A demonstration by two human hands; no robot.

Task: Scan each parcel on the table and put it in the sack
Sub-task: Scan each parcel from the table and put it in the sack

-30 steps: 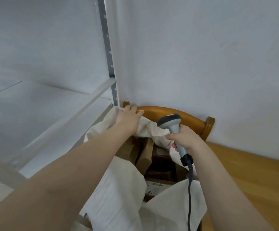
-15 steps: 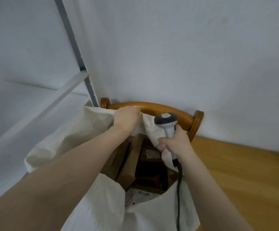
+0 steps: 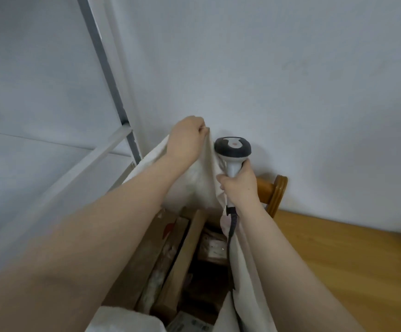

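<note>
1. Cloth sack [image 3: 202, 183] beside the desk [image 3: 338, 259] already holds several parcels [image 3: 182, 255].
2. The left hand [image 3: 185, 140] pinches its rim up; the right hand [image 3: 239, 185] grips the scanner [image 3: 232, 147].
3. Little desk shows; parcels left cannot be judged.

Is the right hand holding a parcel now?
No, the right hand grips only the handle of the barcode scanner, beside the sack's cloth.

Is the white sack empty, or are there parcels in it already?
Not empty. Brown cardboard parcels show inside the sack, whose rim the left hand holds up. How deep they go cannot be told.
</note>
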